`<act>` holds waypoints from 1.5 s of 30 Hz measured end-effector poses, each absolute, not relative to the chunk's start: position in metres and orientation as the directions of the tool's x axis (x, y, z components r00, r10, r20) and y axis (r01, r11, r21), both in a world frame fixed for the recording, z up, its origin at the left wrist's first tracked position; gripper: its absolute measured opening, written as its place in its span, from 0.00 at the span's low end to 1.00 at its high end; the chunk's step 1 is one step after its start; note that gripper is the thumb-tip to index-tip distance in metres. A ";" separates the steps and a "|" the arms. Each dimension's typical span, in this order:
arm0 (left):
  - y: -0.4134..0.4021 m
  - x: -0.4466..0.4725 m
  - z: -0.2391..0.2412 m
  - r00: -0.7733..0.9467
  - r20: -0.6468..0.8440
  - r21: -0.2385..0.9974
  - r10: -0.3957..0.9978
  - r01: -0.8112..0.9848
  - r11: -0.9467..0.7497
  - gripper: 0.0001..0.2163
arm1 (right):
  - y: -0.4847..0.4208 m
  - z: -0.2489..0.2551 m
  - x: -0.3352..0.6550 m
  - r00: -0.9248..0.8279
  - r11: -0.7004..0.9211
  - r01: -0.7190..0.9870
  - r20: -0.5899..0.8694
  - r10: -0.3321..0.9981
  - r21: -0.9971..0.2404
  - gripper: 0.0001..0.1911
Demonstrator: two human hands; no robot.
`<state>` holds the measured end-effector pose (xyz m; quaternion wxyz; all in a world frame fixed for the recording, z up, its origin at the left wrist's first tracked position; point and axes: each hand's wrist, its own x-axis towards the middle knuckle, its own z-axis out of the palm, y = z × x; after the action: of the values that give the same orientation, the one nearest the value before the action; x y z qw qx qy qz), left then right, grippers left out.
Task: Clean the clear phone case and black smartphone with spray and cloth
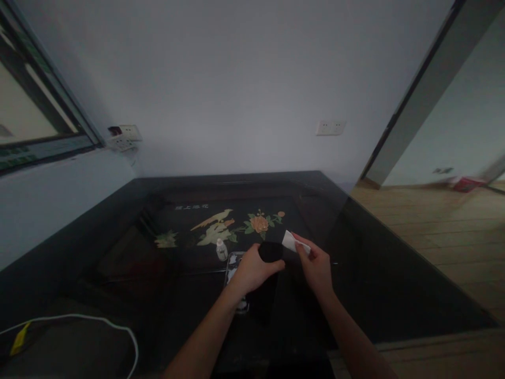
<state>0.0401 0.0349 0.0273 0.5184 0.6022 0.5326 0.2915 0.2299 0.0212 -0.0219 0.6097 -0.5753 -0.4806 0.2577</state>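
Note:
My left hand [252, 268] is closed around a black object [271, 251] with a rounded edge; its kind is hard to make out against the dark table. Pinched in the fingers of my right hand [315, 263] is a folded white wipe [291, 240], close to the right side of the black object. Partly beneath my left wrist lies what looks like a clear phone case [232, 261], with pale patches on it. Just beyond the case stands a small translucent bottle [221, 250] with a white cap.
The glossy black table [118, 273] carries a picture of a bird and flowers. A white cable [79, 316] with a yellow tag [19, 338] curves over a dark item at the lower left. Wall sockets [330, 127] sit behind; wooden floor [418, 221] lies to the right.

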 end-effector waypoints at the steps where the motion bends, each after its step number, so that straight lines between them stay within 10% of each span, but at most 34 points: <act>1: 0.036 0.036 0.027 0.334 -0.264 0.955 0.905 0.225 0.195 0.22 | 0.021 -0.022 0.230 0.402 0.204 0.233 0.285 0.870 -0.951 0.21; 13: 0.033 0.022 0.021 0.561 -0.346 0.762 0.752 -0.300 0.574 0.21 | 0.024 -0.034 0.234 0.347 0.163 0.248 0.245 0.905 -0.955 0.22; 31: 0.034 0.015 0.014 0.632 -0.376 0.589 0.678 -0.403 0.701 0.17 | 0.018 -0.026 0.228 0.351 0.202 0.394 0.350 0.869 -0.897 0.18; 37: 0.033 0.019 0.013 0.656 -0.332 0.524 0.677 -0.468 0.711 0.21 | 0.010 -0.018 0.216 -0.034 0.450 0.570 0.528 0.849 -0.687 0.21; 45: 0.031 0.024 0.012 0.637 -0.305 0.519 0.708 -0.512 0.684 0.23 | -0.006 0.002 0.200 -0.495 0.641 0.619 0.407 0.767 -0.455 0.35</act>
<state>0.0236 0.0312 0.0121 0.8832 0.1961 0.2493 0.3454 0.2001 -0.0062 0.0023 0.2973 -0.4050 -0.8555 0.1251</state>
